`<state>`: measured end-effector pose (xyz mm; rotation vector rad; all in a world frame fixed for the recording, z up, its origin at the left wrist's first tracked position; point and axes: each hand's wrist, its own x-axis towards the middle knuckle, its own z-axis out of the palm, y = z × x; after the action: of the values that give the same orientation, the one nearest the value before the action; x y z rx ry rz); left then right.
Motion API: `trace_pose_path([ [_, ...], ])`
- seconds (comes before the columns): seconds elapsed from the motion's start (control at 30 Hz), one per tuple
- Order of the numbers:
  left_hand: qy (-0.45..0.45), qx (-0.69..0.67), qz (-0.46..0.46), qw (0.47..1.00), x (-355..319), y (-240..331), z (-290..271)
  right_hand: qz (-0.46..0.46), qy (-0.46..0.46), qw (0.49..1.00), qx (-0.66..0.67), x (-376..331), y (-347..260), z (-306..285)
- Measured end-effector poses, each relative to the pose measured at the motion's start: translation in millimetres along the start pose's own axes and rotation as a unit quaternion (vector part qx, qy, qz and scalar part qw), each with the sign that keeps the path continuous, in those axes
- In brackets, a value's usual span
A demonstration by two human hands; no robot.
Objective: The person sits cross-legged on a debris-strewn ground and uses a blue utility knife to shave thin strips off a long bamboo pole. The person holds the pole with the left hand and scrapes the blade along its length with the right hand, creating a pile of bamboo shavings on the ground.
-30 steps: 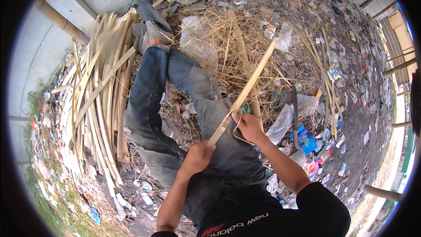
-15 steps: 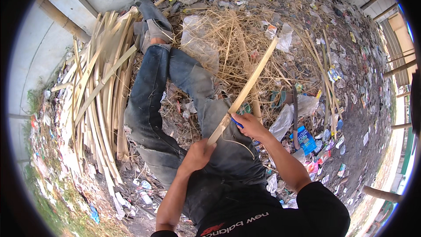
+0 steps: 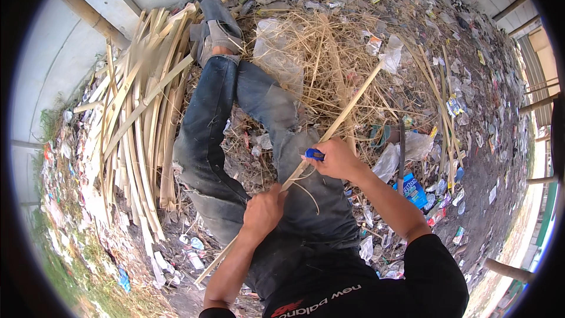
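Note:
My left hand (image 3: 263, 212) is closed around a long, narrow bamboo strip (image 3: 356, 98), which lies aslant over my right thigh. The strip's far end reaches up to the right near a scrap of white plastic, and its near end passes beneath my left forearm. In my right hand (image 3: 338, 160) is a blue utility knife (image 3: 315, 154), its short blade tip pointing left just above the strip. A thin curled shaving (image 3: 312, 198) hangs below that hand. Part of the strip is hidden behind the right hand.
A pile of split bamboo strips (image 3: 139, 123) lies to the left of my legs. Ahead is a heap of dry shavings (image 3: 315, 65). A dark, blade-like tool (image 3: 402, 150) and a blue packet (image 3: 414, 192) lie at right. Plastic litter covers the ground beside a concrete wall (image 3: 50, 76).
The strip has slid back toward me, so its near end now shows past my left forearm. My right hand has turned, bringing the knife across above the strip.

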<state>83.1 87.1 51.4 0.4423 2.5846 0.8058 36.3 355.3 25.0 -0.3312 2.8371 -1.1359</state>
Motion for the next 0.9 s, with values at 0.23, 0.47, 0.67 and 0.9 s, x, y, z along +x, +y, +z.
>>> trace_pose_path([
  [0.23,-0.119,-0.155,0.020,0.980,13.0,-40.0,2.5,-0.146,-0.073,0.987,-0.004,11.8,12.3,-4.3],
  [0.47,-0.217,-0.236,-0.002,0.947,24.5,-44.8,-0.5,-0.157,-0.114,0.978,0.078,18.6,19.2,-5.2],
  [0.67,-0.248,-0.283,-0.053,0.925,26.5,-40.8,-4.5,-0.161,-0.104,0.976,0.106,22.0,17.4,-3.3],
  [0.9,-0.301,-0.369,-0.161,0.865,34.4,-40.4,-7.6,-0.023,-0.170,0.880,0.443,6.8,-0.9,-1.7],
])
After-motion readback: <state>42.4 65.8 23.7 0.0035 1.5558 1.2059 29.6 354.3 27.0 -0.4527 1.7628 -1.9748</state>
